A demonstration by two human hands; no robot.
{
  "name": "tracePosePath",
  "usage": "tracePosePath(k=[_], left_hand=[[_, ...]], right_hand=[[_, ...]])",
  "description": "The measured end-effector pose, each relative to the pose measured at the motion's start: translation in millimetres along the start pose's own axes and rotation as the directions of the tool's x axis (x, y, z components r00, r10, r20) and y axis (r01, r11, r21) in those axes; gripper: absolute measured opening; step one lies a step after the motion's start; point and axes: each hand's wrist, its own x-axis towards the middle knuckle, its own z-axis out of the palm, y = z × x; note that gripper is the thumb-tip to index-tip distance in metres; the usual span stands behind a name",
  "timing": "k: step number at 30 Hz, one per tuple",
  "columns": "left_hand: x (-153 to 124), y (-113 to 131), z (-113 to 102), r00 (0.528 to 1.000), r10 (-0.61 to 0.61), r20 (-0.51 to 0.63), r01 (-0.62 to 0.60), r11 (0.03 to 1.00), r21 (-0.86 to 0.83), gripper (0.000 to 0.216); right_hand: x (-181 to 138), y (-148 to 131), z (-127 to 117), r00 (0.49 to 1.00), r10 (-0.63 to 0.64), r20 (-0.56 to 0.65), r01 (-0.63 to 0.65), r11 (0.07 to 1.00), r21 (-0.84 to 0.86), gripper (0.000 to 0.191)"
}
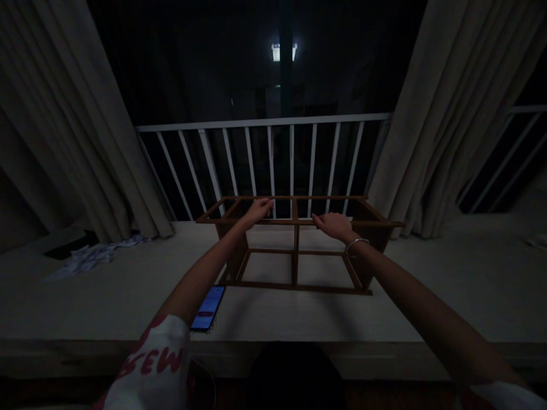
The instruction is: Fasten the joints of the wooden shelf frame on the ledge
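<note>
A brown wooden rack (296, 256), made of slats with a middle divider, rests on the pale ledge in front of me. My right hand (335, 226), with a bangle on its wrist, has its fingers wrapped over the upper front rail, right of the divider. Over the rack's top, left of the divider, my left hand (260, 210) is closed in a pinch. Whatever it may hold is too small and dark to make out. A phone (208, 308) with its screen lit lies by the rack's front left corner, partly behind my left forearm.
White railings (269, 122) stand behind the rack before a dark window. Beige curtains hang at the left (85, 114) and right (444, 114). Crumpled papers (92, 256) lie on the left of the ledge (427, 296). The room is dim.
</note>
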Motion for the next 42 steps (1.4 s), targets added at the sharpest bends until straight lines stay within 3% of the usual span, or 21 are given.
tracePosePath(k=[4, 7, 11, 16, 19, 23, 25, 30, 33, 36, 42], left_hand=[[13, 9, 32, 0.997, 0.031, 0.068, -0.029, 0.999, -0.028, 0.039], [20, 10, 44, 0.993, 0.042, 0.112, -0.041, 0.999, -0.011, 0.039], [25, 2, 43, 0.988, -0.054, 0.147, 0.047, 0.997, 0.054, 0.038], [31, -7, 39, 0.971, -0.230, 0.061, 0.224, 0.969, 0.102, 0.027], [33, -9, 43, 0.967, -0.248, 0.057, 0.239, 0.961, 0.141, 0.022], [36, -11, 49, 0.971, -0.237, 0.019, 0.230, 0.956, 0.181, 0.017], [37, -13, 51, 0.968, -0.250, -0.016, 0.249, 0.952, 0.177, 0.017], [39, -18, 49, 0.964, -0.255, -0.083, 0.265, 0.952, 0.155, 0.020], [40, -19, 48, 0.978, -0.172, -0.118, 0.190, 0.968, 0.164, 0.027], [40, -17, 49, 0.991, 0.007, -0.130, 0.016, 0.985, 0.173, 0.033], [39, -11, 54, 0.984, 0.175, 0.021, -0.177, 0.976, 0.131, 0.042]], right_hand=[[2, 0, -1, 1.000, -0.004, 0.022, 0.003, 1.000, 0.023, 0.076], [4, 0, -3, 0.999, -0.004, 0.034, 0.002, 0.998, 0.058, 0.072], [7, 1, -6, 0.997, -0.016, 0.070, 0.008, 0.993, 0.115, 0.067], [8, 2, -8, 0.998, -0.022, 0.053, 0.010, 0.976, 0.219, 0.058], [14, 5, -7, 0.997, -0.036, 0.064, 0.016, 0.954, 0.299, 0.053], [32, 9, -5, 0.970, -0.154, 0.189, 0.054, 0.891, 0.450, 0.052], [43, 8, -4, 0.968, -0.196, 0.154, 0.096, 0.864, 0.495, 0.048], [67, -11, 1, 0.978, -0.180, -0.109, 0.210, 0.787, 0.580, 0.037], [74, -19, 9, 0.964, -0.158, -0.214, 0.259, 0.740, 0.620, 0.031], [75, -19, 17, 0.932, -0.184, -0.312, 0.350, 0.676, 0.648, 0.034], [72, -16, 19, 0.899, -0.294, -0.324, 0.433, 0.495, 0.754, 0.044]])
